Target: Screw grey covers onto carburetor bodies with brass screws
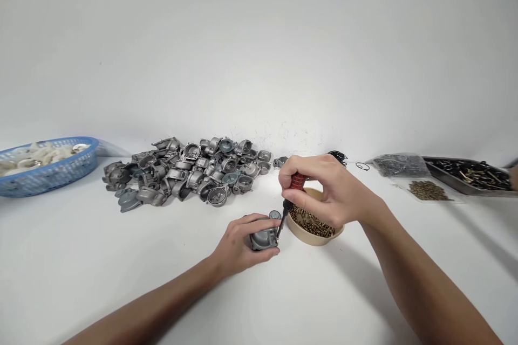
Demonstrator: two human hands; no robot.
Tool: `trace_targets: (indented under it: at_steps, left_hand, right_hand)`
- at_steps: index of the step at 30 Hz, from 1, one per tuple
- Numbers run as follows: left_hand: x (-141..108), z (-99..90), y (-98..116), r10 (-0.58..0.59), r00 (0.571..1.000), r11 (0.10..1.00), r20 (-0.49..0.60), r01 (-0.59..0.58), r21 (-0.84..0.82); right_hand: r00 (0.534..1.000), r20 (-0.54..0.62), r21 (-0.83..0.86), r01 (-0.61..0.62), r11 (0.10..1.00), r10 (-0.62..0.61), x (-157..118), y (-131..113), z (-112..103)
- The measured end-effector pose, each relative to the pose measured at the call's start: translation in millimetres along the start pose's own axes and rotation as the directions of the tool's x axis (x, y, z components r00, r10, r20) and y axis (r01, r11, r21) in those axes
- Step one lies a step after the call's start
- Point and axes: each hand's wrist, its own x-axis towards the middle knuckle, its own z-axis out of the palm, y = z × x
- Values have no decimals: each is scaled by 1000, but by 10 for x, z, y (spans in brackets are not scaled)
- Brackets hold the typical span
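On white table (81,259), against white wall: left hand (237,245) grip clamps casting (265,237); right hand (324,188) grip clamps screwdriver (289,199).

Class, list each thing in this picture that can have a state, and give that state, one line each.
left hand: closed around the grey metal part
grey metal part: held down on the table
right hand: gripping the screwdriver
screwdriver: tilted, tip at the part
beige bowl: holds brass screws
blue basket: filled with white pieces
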Motion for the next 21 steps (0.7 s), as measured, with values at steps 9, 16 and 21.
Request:
trace_targets:
  at_steps: [9,16,21]
  left_hand:
    - [-9,21,-27,-8,1000,1000,-30,8,-9]
    - [-3,24,12,-8,999,1000,-31,8,-4]
    - [-9,38,26,-11,1000,1000,-28,11,12]
  right_hand:
    - [1000,0,3,-8,1000,8,0,3,-3]
    - [1000,-1,24,-13,1000,13,-6,3,7]
    - [1000,-3,36,-6,999,7,-6,6,13]
